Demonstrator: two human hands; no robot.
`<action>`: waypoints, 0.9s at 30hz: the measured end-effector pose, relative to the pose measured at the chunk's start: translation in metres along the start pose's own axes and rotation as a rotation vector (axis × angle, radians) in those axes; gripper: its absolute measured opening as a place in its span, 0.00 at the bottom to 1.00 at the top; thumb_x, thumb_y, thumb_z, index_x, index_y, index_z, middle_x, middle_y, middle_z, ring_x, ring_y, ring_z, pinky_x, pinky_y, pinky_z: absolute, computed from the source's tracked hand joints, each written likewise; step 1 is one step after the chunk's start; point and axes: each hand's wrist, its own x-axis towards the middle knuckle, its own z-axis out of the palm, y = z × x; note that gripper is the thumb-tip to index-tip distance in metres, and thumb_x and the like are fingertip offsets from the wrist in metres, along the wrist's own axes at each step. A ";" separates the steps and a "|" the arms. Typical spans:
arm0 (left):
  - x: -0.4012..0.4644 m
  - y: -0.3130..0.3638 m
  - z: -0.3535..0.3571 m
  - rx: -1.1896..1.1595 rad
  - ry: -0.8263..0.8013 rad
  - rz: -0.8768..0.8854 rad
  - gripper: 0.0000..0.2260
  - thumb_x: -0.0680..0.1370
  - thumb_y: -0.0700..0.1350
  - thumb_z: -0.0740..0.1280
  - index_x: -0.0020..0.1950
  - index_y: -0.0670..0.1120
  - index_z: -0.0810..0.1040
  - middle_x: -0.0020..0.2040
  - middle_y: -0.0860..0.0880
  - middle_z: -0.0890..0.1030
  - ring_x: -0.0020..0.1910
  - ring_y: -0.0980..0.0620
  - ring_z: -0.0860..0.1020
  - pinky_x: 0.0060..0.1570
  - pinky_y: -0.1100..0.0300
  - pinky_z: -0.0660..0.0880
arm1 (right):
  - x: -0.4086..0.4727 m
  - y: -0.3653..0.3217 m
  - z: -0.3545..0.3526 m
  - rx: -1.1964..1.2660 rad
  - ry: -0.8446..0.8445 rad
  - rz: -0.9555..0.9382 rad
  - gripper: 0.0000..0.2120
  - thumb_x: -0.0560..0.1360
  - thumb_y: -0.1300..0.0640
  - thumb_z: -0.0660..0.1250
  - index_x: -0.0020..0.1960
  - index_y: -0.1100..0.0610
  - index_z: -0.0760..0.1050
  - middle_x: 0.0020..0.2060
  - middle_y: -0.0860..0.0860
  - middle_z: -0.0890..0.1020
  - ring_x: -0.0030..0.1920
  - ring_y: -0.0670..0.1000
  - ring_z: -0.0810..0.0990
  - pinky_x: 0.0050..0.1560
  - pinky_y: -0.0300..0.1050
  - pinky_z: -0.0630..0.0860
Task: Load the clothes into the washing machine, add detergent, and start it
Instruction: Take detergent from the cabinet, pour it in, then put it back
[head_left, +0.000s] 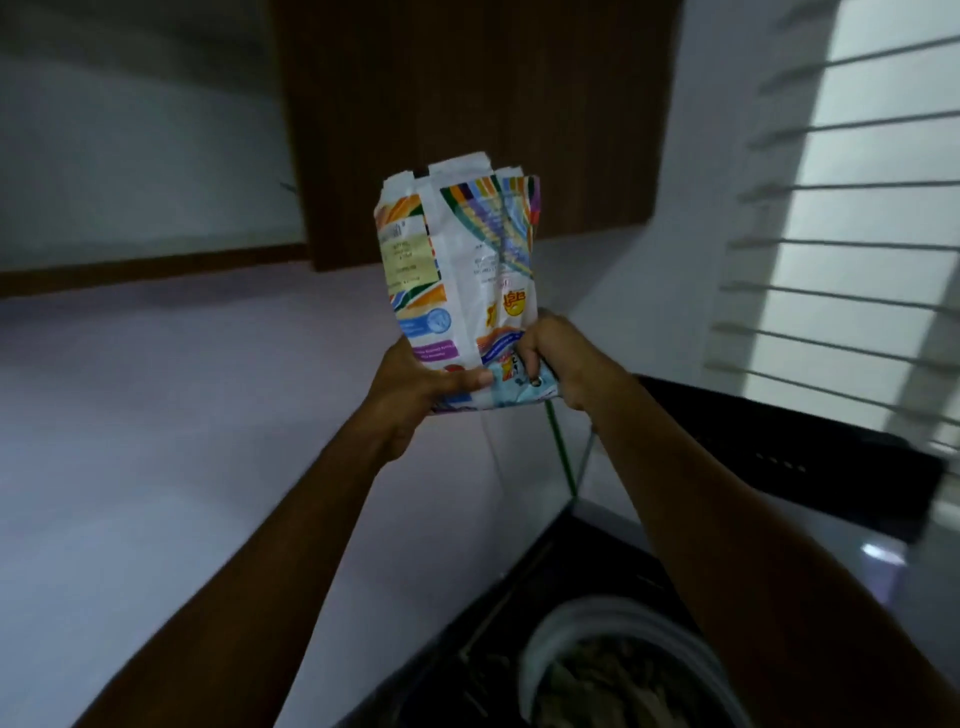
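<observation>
Nearest the camera, the two forearms are seen reaching up and forward from the lower edge. Below the right forearm the washing machine (597, 613) is noted with its lid up; clothes (613, 680) lie inside the drum, partly cut off by the frame and dim. The detergent packet (457, 280) is held aloft, well above the drum and offset up and to the left of it, its long axis roughly upright. The left hand (415, 395) grips the packet's lower left edge, thumb laid across the front; the right hand (558, 364) is clamped on the lower right corner, fingers (530, 353) curled into the crumpled plastic. Both hands sit at the bottom end, the right one nearer the drum. Judgement: the packet would have to be brought down and rightward over the opening before pouring. Which end is open cannot be told; printing is blurred. A dark wooden cabinet (467, 104) and a barred window (857, 234) lie behind.
</observation>
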 end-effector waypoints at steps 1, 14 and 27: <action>-0.003 -0.015 0.014 -0.023 -0.017 -0.023 0.30 0.64 0.35 0.79 0.65 0.45 0.76 0.57 0.47 0.84 0.54 0.45 0.83 0.50 0.47 0.81 | -0.007 0.019 -0.015 0.009 0.021 0.039 0.47 0.30 0.65 0.63 0.49 0.79 0.72 0.49 0.73 0.79 0.45 0.72 0.81 0.51 0.74 0.74; -0.074 -0.133 0.181 -0.179 -0.218 -0.260 0.34 0.58 0.36 0.82 0.63 0.42 0.78 0.57 0.45 0.83 0.56 0.43 0.82 0.55 0.44 0.79 | -0.187 0.185 -0.136 0.244 0.404 0.189 0.25 0.73 0.59 0.71 0.67 0.56 0.69 0.54 0.58 0.81 0.49 0.55 0.83 0.42 0.48 0.80; -0.139 -0.203 0.281 -0.243 -0.521 -0.411 0.26 0.69 0.39 0.78 0.65 0.43 0.77 0.59 0.42 0.82 0.56 0.41 0.82 0.55 0.38 0.78 | -0.277 0.281 -0.110 1.141 0.581 0.007 0.29 0.70 0.43 0.68 0.66 0.57 0.73 0.60 0.60 0.80 0.59 0.60 0.80 0.61 0.58 0.76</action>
